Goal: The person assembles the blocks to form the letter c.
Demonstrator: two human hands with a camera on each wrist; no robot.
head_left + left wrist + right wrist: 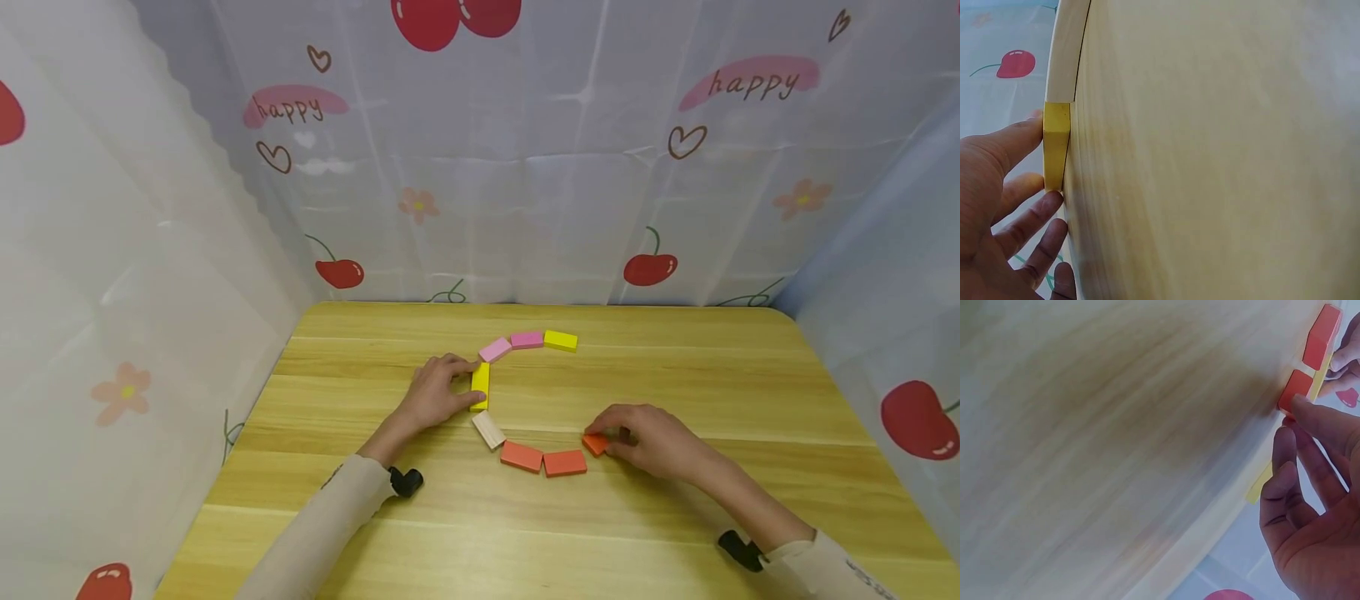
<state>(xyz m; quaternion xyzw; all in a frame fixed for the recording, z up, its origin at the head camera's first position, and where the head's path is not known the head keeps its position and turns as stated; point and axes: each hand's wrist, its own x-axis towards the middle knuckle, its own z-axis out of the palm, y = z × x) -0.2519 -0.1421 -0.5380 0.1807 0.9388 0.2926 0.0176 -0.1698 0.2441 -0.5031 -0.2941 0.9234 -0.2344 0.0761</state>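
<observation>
Wooden blocks lie flat in a curved row that bulges to the left. In the head view my left hand pinches a yellow block at the row's left, thumb at its near end and a fingertip at its far end. My right hand pinches an orange block between thumb and fingers, at the right end of the near side; part of this block is hidden. A small gap separates it from a red-orange block. Another red-orange block and a plain wood block continue toward the yellow one.
Beyond the left hand the row goes on with a light pink block, a darker pink block and a second yellow block. All lie on a wood-grain table. A cherry-patterned curtain hangs behind the table and at both sides.
</observation>
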